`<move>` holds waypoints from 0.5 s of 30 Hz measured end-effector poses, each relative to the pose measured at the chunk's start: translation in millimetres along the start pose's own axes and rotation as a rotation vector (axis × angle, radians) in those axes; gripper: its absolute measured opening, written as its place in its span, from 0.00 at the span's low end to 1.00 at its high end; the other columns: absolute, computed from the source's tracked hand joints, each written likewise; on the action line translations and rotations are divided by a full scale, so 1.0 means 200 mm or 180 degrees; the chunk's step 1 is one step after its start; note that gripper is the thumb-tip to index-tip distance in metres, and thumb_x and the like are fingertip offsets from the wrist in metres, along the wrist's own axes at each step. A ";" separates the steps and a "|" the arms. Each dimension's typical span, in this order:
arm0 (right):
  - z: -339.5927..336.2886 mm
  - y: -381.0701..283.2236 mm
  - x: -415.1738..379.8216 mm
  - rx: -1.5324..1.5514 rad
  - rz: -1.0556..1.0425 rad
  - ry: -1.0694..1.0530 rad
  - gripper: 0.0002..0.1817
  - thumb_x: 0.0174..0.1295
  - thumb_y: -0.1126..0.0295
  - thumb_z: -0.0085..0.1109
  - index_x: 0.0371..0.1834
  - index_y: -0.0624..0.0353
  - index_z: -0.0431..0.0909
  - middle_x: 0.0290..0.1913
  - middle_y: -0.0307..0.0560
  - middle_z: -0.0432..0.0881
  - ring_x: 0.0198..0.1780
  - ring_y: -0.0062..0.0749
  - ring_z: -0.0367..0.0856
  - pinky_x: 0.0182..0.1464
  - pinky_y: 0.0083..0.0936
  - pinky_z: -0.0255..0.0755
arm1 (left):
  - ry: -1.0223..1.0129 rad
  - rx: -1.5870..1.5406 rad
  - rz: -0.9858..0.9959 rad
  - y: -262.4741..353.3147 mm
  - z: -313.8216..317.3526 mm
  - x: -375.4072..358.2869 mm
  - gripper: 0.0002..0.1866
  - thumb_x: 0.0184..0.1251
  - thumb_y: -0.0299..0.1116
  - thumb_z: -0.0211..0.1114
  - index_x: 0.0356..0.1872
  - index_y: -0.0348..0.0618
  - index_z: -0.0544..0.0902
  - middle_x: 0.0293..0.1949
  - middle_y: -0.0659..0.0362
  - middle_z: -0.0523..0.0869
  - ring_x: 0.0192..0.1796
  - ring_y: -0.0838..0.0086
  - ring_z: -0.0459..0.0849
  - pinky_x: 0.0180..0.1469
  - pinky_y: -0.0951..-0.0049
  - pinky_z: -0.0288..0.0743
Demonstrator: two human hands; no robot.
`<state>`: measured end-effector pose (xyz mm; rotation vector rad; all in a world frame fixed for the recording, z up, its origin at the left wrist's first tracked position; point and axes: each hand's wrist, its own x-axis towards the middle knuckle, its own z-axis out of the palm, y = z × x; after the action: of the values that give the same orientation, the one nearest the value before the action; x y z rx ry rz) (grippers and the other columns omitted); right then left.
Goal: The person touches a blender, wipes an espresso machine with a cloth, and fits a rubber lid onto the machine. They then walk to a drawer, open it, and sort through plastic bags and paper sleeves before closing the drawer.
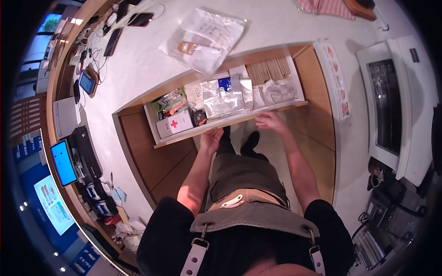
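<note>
An open drawer (230,120) sits in the wooden counter in front of me. My left hand (212,139) is palm up at its front edge, fingers stretched out and apparently touching the edge. Just below the same edge, further right, my right hand (270,121) has its fingers loosely bent and apart, holding nothing visible. Inside the drawer lie a white box with a red cross (175,124), a black and orange tape measure (199,117), clear plastic bags (223,99), a stack of brown paper items (267,70) and a clear plastic bundle (278,92).
A clear plastic bag (202,39) lies on the pale countertop behind the drawer. Phones and cables (113,42) are at the upper left, with a lit tablet (63,163) below. A white oven-like appliance (391,106) stands at the right.
</note>
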<state>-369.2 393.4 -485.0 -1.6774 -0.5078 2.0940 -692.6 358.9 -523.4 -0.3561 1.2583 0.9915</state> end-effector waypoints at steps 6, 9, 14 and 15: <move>0.35 -0.92 -0.18 -0.0918 -0.3082 0.1868 0.28 0.64 0.59 0.75 0.63 0.62 0.81 0.60 0.55 0.84 0.59 0.40 0.84 0.58 0.35 0.79 | -0.0524 -0.0199 0.0094 0.14 0.24 0.16 0.23 0.83 0.39 0.50 0.65 0.27 0.71 0.72 0.39 0.71 0.75 0.47 0.72 0.79 0.47 0.68; 0.61 -1.17 -0.12 -0.2697 -0.3449 0.2948 0.37 0.55 0.49 0.77 0.66 0.55 0.81 0.72 0.55 0.74 0.74 0.51 0.67 0.74 0.51 0.57 | -0.0967 0.0126 -0.0070 0.26 0.41 0.15 0.16 0.80 0.39 0.56 0.58 0.39 0.78 0.70 0.48 0.77 0.76 0.53 0.71 0.80 0.46 0.63; 0.72 -1.05 0.14 -0.4515 -0.3047 0.3049 0.10 0.61 0.62 0.60 0.42 0.46 0.89 0.52 0.36 0.86 0.62 0.35 0.78 0.64 0.48 0.60 | -0.2268 0.0478 -0.0123 0.57 0.79 -0.25 0.29 0.81 0.54 0.59 0.69 0.44 0.74 0.74 0.50 0.74 0.77 0.53 0.71 0.80 0.42 0.61; 0.74 -1.01 0.06 -0.4638 -0.3324 0.3124 0.09 0.61 0.63 0.58 0.38 0.46 0.88 0.48 0.35 0.85 0.58 0.34 0.79 0.62 0.45 0.62 | -0.2622 0.0575 -0.0167 0.61 0.84 -0.22 0.32 0.80 0.57 0.58 0.73 0.45 0.71 0.75 0.51 0.73 0.77 0.53 0.71 0.80 0.41 0.61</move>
<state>-498.7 568.0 -358.6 -1.9217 -2.1062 -0.1567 -682.6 528.1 -395.9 0.1618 0.5723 0.8362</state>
